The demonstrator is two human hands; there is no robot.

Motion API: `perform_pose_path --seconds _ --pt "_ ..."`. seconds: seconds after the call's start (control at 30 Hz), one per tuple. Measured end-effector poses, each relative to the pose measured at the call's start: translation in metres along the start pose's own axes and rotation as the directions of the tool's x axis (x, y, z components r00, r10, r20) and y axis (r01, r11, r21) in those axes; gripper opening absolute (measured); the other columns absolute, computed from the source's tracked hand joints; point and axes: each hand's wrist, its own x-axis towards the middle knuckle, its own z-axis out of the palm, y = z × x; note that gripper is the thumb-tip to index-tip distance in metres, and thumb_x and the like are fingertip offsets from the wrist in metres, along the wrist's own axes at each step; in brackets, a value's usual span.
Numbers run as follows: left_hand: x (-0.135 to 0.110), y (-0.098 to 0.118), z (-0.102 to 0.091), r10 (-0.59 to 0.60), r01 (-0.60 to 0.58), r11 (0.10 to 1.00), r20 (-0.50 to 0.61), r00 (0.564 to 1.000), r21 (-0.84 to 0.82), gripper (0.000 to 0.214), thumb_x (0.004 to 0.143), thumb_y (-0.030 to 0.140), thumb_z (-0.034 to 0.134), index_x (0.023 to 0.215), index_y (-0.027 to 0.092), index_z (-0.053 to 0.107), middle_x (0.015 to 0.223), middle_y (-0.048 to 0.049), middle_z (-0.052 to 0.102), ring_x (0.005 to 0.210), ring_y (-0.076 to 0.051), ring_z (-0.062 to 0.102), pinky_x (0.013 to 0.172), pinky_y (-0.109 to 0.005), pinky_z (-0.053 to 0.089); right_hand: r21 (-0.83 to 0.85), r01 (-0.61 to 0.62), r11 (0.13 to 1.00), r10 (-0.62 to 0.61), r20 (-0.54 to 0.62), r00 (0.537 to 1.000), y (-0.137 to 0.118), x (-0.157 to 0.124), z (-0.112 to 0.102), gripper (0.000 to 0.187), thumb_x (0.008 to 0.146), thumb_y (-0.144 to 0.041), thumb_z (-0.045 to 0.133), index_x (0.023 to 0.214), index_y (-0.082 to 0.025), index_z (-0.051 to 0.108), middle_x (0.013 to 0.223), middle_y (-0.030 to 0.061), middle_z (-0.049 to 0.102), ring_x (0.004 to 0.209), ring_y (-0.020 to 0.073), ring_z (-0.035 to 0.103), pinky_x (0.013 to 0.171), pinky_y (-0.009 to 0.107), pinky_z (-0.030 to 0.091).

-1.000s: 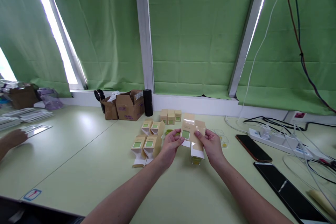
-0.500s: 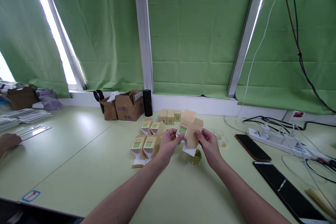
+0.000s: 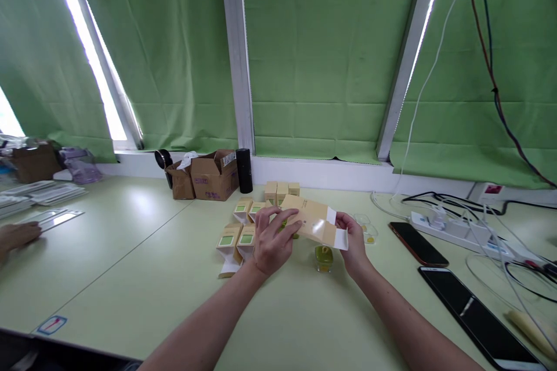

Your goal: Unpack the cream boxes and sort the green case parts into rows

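Note:
A tan cardboard carton (image 3: 311, 220) with white end flaps is held up between my hands, its printed side tilted upward. My left hand (image 3: 274, 240) grips its left end, with fingers lying over the edge. At the right end, my right hand (image 3: 353, 246) pinches the carton beside the white flaps. Below it on the table stands a small clear jar (image 3: 323, 258) with green contents; more green shows partly hidden behind the carton. Several tan boxes (image 3: 228, 239) with green windows and open white flaps stand left of my left hand.
Upright tan boxes (image 3: 270, 190) stand at the back. Behind my right hand lie clear plastic pieces (image 3: 366, 231). Phones (image 3: 418, 243), a power strip (image 3: 456, 231) and cables are on the right. Brown boxes (image 3: 215, 177) and a black cylinder (image 3: 244, 171) stand back left. Another person's hand (image 3: 20, 236) is far left.
The carton has been turned from upright to lying sideways, white flaps now to the right. My left hand has rolled over with its back up. The other person's hand has shifted slightly right.

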Motion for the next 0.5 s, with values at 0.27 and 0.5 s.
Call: perform_pose_path --seconds 0.27,0.5 --pt "-0.004 -0.005 -0.001 0.143 -0.149 0.968 0.043 0.989 0.202 0.017 0.088 0.026 0.072 0.094 0.040 0.081 0.107 -0.0059 0.080 0.103 -0.033 0.054 0.104 -0.053 0.026 0.076 -0.051 0.996 0.049 0.023 0.999 -0.004 -0.002 0.002 0.025 0.058 -0.039 0.074 0.079 -0.024 0.071 0.080 0.0060 0.078 0.076 0.0281 0.070 0.063 0.034 0.052" --pt "-0.001 0.005 0.006 -0.035 0.036 0.999 -0.086 0.996 0.015 0.010 0.083 0.026 0.077 0.086 0.035 0.082 0.092 -0.0070 0.078 0.103 -0.033 0.057 0.104 -0.052 0.035 -0.106 0.085 0.991 -0.085 0.008 0.996 0.011 0.000 0.000 0.028 0.069 -0.042 0.078 0.088 -0.022 0.072 0.089 0.0068 0.078 0.085 0.0265 0.068 0.074 0.036 0.052"
